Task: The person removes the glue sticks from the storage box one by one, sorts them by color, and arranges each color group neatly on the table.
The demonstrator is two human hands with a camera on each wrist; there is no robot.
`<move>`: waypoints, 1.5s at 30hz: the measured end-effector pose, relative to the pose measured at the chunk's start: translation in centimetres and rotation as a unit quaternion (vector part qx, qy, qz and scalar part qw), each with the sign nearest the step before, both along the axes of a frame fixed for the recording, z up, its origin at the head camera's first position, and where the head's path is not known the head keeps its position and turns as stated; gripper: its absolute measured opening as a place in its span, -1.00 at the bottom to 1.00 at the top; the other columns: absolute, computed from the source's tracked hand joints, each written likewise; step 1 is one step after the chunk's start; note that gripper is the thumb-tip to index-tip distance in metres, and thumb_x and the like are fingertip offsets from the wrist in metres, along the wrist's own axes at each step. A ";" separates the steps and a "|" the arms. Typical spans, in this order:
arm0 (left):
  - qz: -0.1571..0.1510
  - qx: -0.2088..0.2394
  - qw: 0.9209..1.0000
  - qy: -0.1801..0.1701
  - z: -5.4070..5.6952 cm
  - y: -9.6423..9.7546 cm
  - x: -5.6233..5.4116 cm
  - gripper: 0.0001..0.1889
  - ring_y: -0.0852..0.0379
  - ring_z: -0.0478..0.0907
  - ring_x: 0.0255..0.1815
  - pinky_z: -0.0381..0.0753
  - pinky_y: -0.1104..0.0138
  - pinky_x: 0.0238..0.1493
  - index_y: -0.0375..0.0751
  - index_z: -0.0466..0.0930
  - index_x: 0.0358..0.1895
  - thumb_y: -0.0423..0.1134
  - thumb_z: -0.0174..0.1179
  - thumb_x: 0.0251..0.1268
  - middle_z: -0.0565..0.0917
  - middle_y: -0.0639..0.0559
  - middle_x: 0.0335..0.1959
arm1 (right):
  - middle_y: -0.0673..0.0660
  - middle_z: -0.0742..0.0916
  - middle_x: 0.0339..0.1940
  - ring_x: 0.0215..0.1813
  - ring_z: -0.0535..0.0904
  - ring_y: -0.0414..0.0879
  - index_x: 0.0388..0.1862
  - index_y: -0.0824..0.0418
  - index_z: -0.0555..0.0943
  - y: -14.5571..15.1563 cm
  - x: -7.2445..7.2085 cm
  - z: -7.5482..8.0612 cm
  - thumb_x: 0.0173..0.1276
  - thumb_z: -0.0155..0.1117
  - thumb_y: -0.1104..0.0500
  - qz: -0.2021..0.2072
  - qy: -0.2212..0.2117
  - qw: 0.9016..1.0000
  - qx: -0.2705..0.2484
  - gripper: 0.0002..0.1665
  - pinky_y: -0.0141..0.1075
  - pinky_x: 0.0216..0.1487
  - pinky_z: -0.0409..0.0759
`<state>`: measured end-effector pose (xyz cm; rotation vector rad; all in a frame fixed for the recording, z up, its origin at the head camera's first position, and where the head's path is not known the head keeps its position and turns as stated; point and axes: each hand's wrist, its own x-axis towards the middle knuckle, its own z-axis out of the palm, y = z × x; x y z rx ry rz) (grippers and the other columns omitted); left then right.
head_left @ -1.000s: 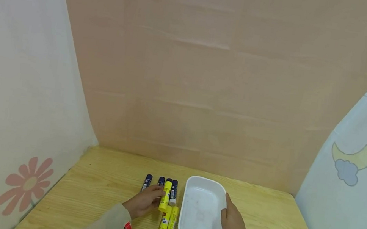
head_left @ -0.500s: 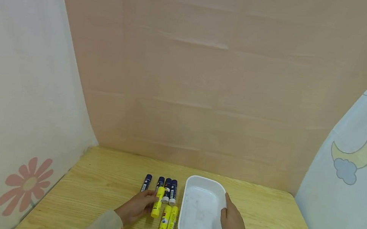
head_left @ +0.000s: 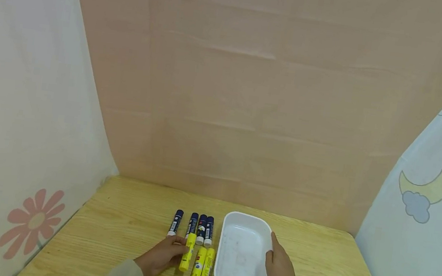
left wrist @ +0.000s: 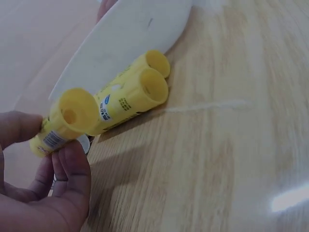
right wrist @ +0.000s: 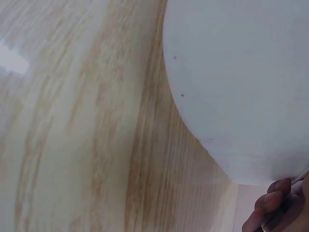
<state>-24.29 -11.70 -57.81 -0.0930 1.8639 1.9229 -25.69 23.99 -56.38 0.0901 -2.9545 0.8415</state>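
My left hand (head_left: pixel 163 254) pinches a yellow glue stick (head_left: pixel 188 254) between thumb and fingers. In the left wrist view this glue stick (left wrist: pixel 72 116) is tilted, its hollow end towards the camera. Two more yellow glue sticks, a left one (head_left: pixel 197 268) and a right one (head_left: pixel 207 270), lie side by side just right of it. Beyond them lie several dark blue glue sticks (head_left: pixel 201 228) with white ends, the leftmost (head_left: pixel 175 222) a little apart. My right hand (head_left: pixel 282 270) grips the right rim of a white tray (head_left: pixel 243 256); some fingertips (right wrist: pixel 271 200) show in the right wrist view.
The wooden table (head_left: pixel 133 210) extends on both sides of the tray. A brown backdrop (head_left: pixel 243 159) rises at its far edge. White printed sheets hang at the left (head_left: pixel 39 134) and right (head_left: pixel 418 249).
My left hand has drawn the yellow glue stick nearer and a little left, away from over the blue glue sticks, to beside the two yellow ones. The right hand and tray have stayed put.
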 end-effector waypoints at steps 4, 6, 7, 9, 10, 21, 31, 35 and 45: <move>-0.003 -0.041 0.999 0.020 -0.2 0.3 0.2 -0.51 0.03 0.52 -0.05 0.59 0.16 -0.04 -0.43 0.34 0.17 -0.19 0.25 0.33 0.49 -0.21 0.07 | 0.40 0.30 0.44 0.41 0.24 0.32 0.52 0.43 0.02 0.0 0.0 0.1 0.52 -0.19 0.24 0.002 0.003 1.000 -0.001 -0.34 0.16 0.30 0.31; -0.003 -0.055 0.998 0.029 -0.3 0.5 0.3 -0.53 0.03 0.52 -0.05 0.59 0.17 -0.06 -0.42 0.35 0.15 -0.19 0.25 0.33 0.49 -0.21 0.06 | 0.41 0.31 0.44 0.40 0.24 0.32 0.51 0.43 0.02 0.0 0.1 0.1 0.51 -0.18 0.25 0.003 0.007 1.000 -0.002 -0.35 0.16 0.30 0.30; -0.002 -0.054 0.998 0.031 -0.4 0.6 0.3 -0.54 0.03 0.52 -0.04 0.60 0.17 -0.06 -0.43 0.36 0.14 -0.20 0.25 0.32 0.49 -0.21 0.06 | 0.41 0.31 0.44 0.40 0.25 0.33 0.51 0.44 0.03 0.0 0.1 0.1 0.51 -0.18 0.25 0.004 0.009 1.000 -0.003 -0.35 0.17 0.30 0.30; 0.001 -0.060 0.998 0.037 -0.6 0.8 0.3 -0.56 0.03 0.52 -0.06 0.60 0.18 -0.08 -0.42 0.37 0.11 -0.22 0.25 0.32 0.49 -0.19 0.04 | 0.41 0.32 0.43 0.40 0.26 0.33 0.51 0.43 0.03 0.0 0.0 0.1 0.51 -0.17 0.25 0.003 0.011 1.000 -0.003 -0.35 0.17 0.30 0.30; 0.002 -0.064 0.997 0.040 -0.7 0.9 0.3 -0.58 0.04 0.52 -0.07 0.60 0.19 -0.10 -0.41 0.37 0.10 -0.23 0.26 0.32 0.50 -0.18 0.01 | 0.41 0.33 0.43 0.40 0.26 0.32 0.52 0.43 0.03 0.0 0.0 0.0 0.51 -0.17 0.25 0.003 0.012 1.000 -0.003 -0.35 0.17 0.30 0.31; -0.001 -0.131 0.990 0.059 -0.4 1.5 0.5 -0.63 0.06 0.48 -0.19 0.59 0.24 -0.20 -0.35 0.41 0.00 -0.26 0.31 0.26 0.51 -0.09 -0.16 | 0.39 0.32 0.44 0.40 0.26 0.30 0.52 0.41 0.02 0.0 -0.2 -0.3 0.52 -0.20 0.22 0.002 0.004 1.000 -0.003 -0.34 0.15 0.30 0.32; -0.012 -0.186 0.981 0.055 0.1 2.0 0.3 -0.66 0.07 0.49 -0.24 0.58 0.24 -0.24 -0.29 0.43 -0.05 -0.26 0.34 0.23 0.53 -0.05 -0.24 | 0.40 0.32 0.44 0.40 0.26 0.31 0.52 0.43 0.02 0.1 -0.1 -0.3 0.51 -0.19 0.23 0.003 0.008 1.000 -0.002 -0.34 0.15 0.30 0.32; -0.016 -0.193 0.980 0.050 0.0 2.1 0.3 -0.63 0.07 0.48 -0.24 0.57 0.23 -0.21 -0.29 0.42 -0.03 -0.22 0.34 0.23 0.53 -0.04 -0.23 | 0.40 0.32 0.43 0.39 0.27 0.31 0.52 0.43 0.02 0.1 0.0 -0.3 0.52 -0.19 0.24 0.004 0.008 1.000 0.001 -0.34 0.14 0.28 0.34; -0.028 -0.194 0.979 0.063 0.2 2.1 0.2 -0.64 0.08 0.48 -0.27 0.56 0.25 -0.24 -0.29 0.42 -0.04 -0.24 0.34 0.23 0.52 -0.04 -0.27 | 0.40 0.30 0.45 0.41 0.24 0.31 0.52 0.44 -0.01 0.1 -0.2 -0.1 0.52 -0.21 0.24 0.004 0.002 1.000 -0.001 -0.34 0.15 0.31 0.30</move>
